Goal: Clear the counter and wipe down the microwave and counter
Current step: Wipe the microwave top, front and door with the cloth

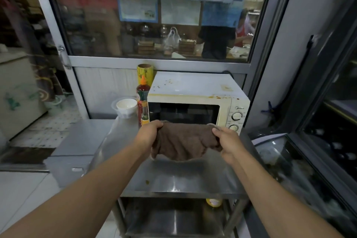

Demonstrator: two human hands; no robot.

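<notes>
Microwave [193,102] door's lower edge behind cloth [183,143]

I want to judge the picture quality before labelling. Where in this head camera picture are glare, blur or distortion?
Head view: glare streaks the steel counter below the brown cloth; the glass case at right is smeared with blur and reflections; wide-angle distortion bows the window frame and stretches both forearms. The microwave, left hand and right hand look fairly sharp.
</notes>
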